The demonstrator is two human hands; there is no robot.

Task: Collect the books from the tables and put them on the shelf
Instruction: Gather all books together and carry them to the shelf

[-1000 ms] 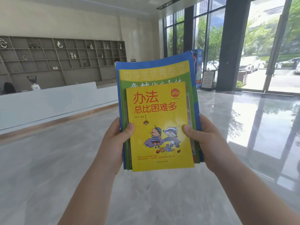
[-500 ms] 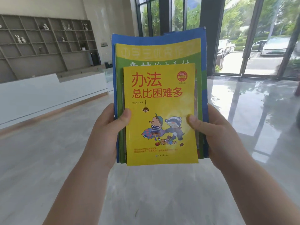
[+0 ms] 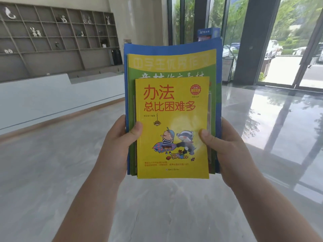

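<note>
The stack of books (image 3: 172, 109) is held upright at chest height, left hand (image 3: 117, 147) and right hand (image 3: 227, 151) each clamped on a side edge; carrying to the wall shelf (image 3: 57, 41) calls for level, even pressure so the small top book cannot slide.

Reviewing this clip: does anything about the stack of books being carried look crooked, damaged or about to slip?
Nothing stands out. The stack is gripped on both sides by the left hand and right hand. The small yellow book sits squarely in front of the green book and blue book. Only the blue one's top edge bows slightly.
</note>
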